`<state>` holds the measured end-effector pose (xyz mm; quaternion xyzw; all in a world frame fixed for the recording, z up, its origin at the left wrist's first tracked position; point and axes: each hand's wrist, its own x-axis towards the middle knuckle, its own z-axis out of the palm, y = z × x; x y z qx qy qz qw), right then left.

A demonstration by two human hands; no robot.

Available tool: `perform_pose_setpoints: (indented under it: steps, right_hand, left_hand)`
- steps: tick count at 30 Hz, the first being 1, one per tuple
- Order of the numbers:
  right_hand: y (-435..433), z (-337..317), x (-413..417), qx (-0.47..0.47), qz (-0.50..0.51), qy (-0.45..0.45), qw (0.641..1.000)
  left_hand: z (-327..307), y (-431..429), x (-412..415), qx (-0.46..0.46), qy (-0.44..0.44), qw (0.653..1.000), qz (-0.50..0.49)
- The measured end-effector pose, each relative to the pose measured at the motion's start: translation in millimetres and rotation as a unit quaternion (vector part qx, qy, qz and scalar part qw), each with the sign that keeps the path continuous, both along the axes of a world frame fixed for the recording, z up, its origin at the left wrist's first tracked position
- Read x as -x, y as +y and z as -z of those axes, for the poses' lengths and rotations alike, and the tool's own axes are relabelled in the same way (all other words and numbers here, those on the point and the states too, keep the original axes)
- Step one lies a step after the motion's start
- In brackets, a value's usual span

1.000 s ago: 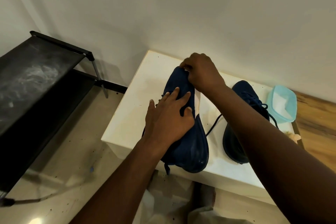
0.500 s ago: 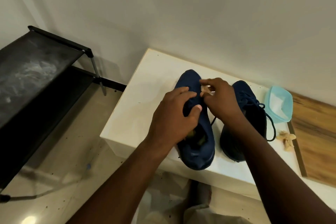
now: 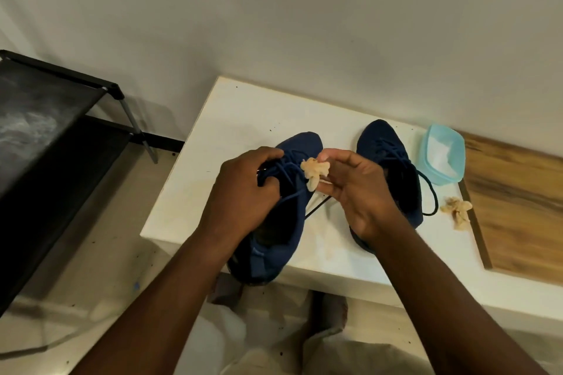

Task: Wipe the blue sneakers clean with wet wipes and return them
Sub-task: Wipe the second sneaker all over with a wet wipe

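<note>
The right hand (image 3: 362, 195) has come off the top of the near sneaker (image 3: 274, 250) in the past half second and turned palm-up. It now pinches a crumpled, yellowed wipe (image 3: 315, 172) between thumb and fingertips, just above the shoe's laces (image 3: 288, 169).

The left hand (image 3: 243, 195) sits directly on the same sneaker, fingers curled into the lace area by the opening, gripping it. The shoe points toe-first toward the wall, and its heel juts past the near edge of the white table (image 3: 243, 113).

The second sneaker (image 3: 384, 146) stands on the table just to the right, partly hidden behind the right hand, one lace trailing loose. Beyond it, against the wall, is a pale blue tub (image 3: 444, 158). A used wipe (image 3: 457, 210) lies on the table at the edge of a wooden board (image 3: 518, 207). A black rack (image 3: 45, 137) stands on the floor at left.
</note>
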<state>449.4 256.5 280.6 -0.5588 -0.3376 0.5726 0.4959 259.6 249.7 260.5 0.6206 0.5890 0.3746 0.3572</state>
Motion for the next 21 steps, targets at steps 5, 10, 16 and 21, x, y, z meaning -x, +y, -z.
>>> perform_pose_setpoints:
  steps: [5, 10, 16, 21]
  right_hand:
    - [1, -8, 4, 0.005, 0.013, 0.012, 1.000]
    - [-2, -30, 1, -0.018, -0.018, 0.021, 0.999]
    - [-7, -39, 9, -0.064, -0.012, -0.094, 0.993]
    - [-6, -42, 6, -0.047, -0.004, -0.063, 0.997]
  left_hand:
    - [-2, -2, 4, -0.007, -0.004, 0.999, 0.046]
    - [-15, -11, -9, -0.024, -0.053, 0.996, 0.070]
    - [-25, -8, -13, -0.024, -0.128, 0.992, 0.005]
    - [-30, -7, -9, 0.043, -0.233, 0.972, 0.001]
